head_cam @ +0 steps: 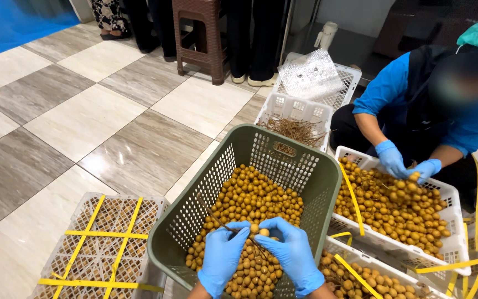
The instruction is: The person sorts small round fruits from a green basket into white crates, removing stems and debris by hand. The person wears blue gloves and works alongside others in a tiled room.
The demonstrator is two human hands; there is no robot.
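Both my hands wear blue gloves and meet over a green perforated basket [311, 166] full of small round brown fruits [255, 196]. My left hand [222, 257] pinches a thin brown twig [214, 216] that sticks up to the left, with a fruit [264, 232] at its end. My right hand [293, 252] grips the same fruit cluster from the right, fingertips touching the left hand's.
A co-worker in blue with blue gloves [391, 158] picks at fruit in a white crate [449, 207] to the right. A white crate of bare twigs [297, 111] lies behind the basket. A yellow-strapped crate [103, 249] stands at left, a brown stool [200, 33] and people's legs at the back.
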